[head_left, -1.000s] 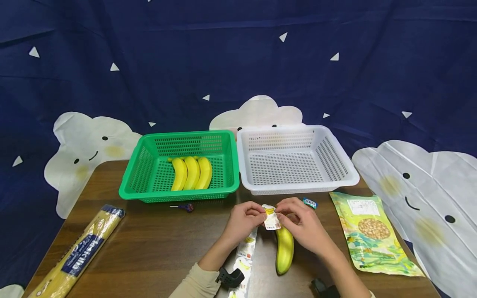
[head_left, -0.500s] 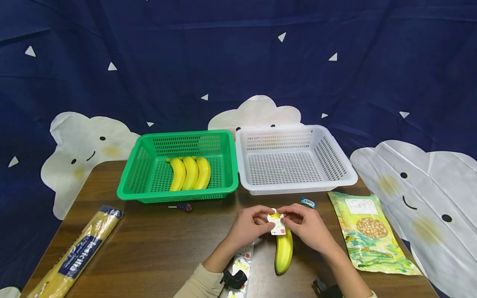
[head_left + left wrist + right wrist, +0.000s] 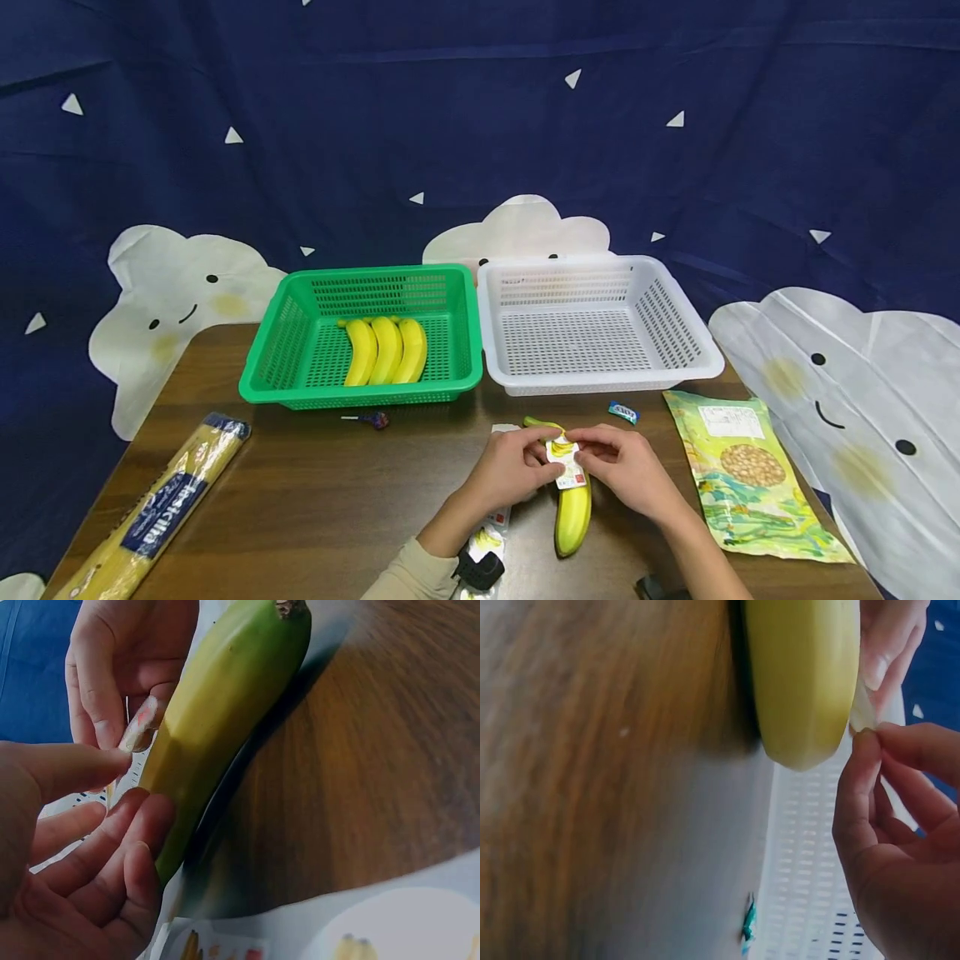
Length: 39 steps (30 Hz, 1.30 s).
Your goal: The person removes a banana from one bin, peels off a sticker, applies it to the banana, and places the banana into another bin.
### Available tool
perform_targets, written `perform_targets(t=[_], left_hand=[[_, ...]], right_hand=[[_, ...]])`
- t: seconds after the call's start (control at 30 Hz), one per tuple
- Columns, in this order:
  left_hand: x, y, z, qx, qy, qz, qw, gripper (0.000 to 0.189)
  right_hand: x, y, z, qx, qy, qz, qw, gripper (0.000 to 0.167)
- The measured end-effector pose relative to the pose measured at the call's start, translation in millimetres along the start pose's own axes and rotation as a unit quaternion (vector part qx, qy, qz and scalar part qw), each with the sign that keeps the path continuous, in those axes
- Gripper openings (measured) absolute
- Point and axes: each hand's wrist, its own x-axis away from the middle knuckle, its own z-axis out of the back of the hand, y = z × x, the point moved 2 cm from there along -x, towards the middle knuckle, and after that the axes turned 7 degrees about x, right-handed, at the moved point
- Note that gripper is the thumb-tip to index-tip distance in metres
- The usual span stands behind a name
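A single yellow-green banana [image 3: 573, 521] lies on the dark wooden table, its stem pointing away. Close over its upper half is a small white sticker [image 3: 567, 471] with a banana picture. My left hand [image 3: 513, 467] pinches the sticker's left side between thumb and finger. From the other side, my right hand [image 3: 626, 467] pinches its right edge, as the right wrist view also shows with the sticker [image 3: 862, 711] beside the banana [image 3: 802, 682]. A strip of more banana stickers [image 3: 487, 540] lies partly under my left forearm.
Several bananas [image 3: 386, 350] lie in a green basket [image 3: 360, 396] at the back left. Beside it stands a white basket [image 3: 600, 382]. Around lie a lollipop [image 3: 375, 419], a small blue candy [image 3: 624, 412], a spaghetti pack [image 3: 161, 508] and a green bag [image 3: 750, 475].
Both hands have moved slightly right and down with the sticker, bringing it over the banana. The banana's stem and the top of the sticker strip now show. The baskets stay put.
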Motion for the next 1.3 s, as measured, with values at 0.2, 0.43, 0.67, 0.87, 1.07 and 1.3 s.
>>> perform_targets(t=[0.2,0.43,0.67,0.87,1.07,1.3], left_hand=[[0.4,-3.5,-2.3,-0.008,0.002,0.007,0.9999,0.044],[0.8,-5.5,-2.7,-0.041,-0.015,-0.02,0.9989,0.044],[1.7,-2.9,-5.5,-0.113,0.006,-0.094,0.9891,0.036],[3.0,-2.5,-7.0,-0.192,0.02,-0.129,0.9727,0.033],[2.5,-3.9,-7.8,-0.21,0.023,-0.137,0.9676,0.036],[5.2,-7.0,-7.4,-0.203,0.014,-0.121,0.9715,0.039]], right_hand=[[1.5,5.2,0.7,-0.009,-0.003,-0.016,0.9998,0.025],[2.0,10.6,4.0,-0.008,0.004,-0.028,0.9996,0.026],[5.7,-9.3,11.8,0.005,0.002,-0.036,0.9993,0.026],[3.5,11.8,8.3,0.014,-0.007,-0.037,0.9992,0.026],[0.9,10.8,7.7,0.036,-0.015,-0.04,0.9984,0.022],[1.4,16.6,5.6,0.044,-0.045,-0.063,0.996,0.024]])
